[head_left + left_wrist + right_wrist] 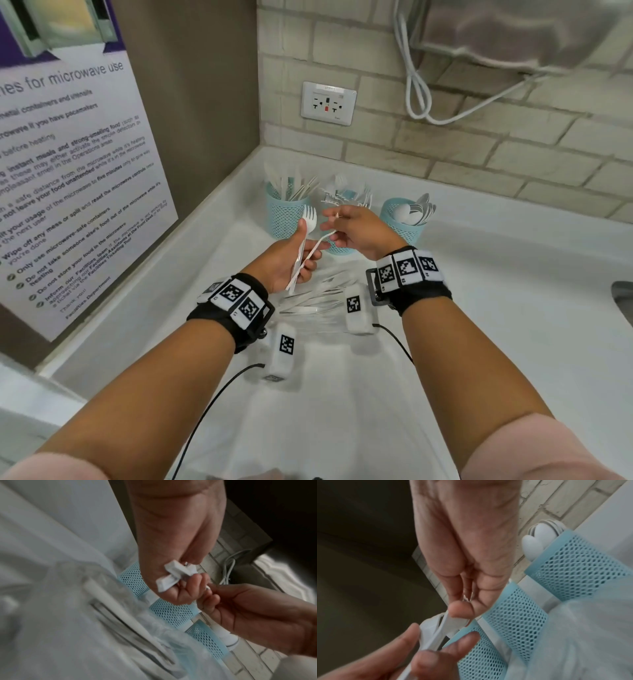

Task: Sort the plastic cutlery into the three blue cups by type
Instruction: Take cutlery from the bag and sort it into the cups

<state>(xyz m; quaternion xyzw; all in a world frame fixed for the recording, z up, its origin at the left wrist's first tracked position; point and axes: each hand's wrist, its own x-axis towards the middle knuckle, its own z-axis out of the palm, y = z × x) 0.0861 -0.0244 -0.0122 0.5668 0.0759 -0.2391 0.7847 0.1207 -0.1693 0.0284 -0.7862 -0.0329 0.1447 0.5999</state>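
Observation:
My left hand [303,253] grips a white plastic fork [309,217], tines up, together with the handle of a second white utensil [317,245]. My right hand [334,233] pinches that utensil's far end, which its fingers hide. In the left wrist view the two handle ends [173,573] cross in the left hand [181,588]. Three blue mesh cups stand behind: the left cup [286,212] with upright cutlery, the middle cup [342,250] mostly hidden, and the right cup [406,228] with spoons [534,545]. Loose cutlery [313,298] lies on the counter under my wrists.
The white counter [496,308] ends in a corner, with a brick wall and a socket [328,102] behind. A poster [75,178] covers the left panel. A white cable [418,89] hangs at the upper right. A sink edge [624,301] shows at the far right.

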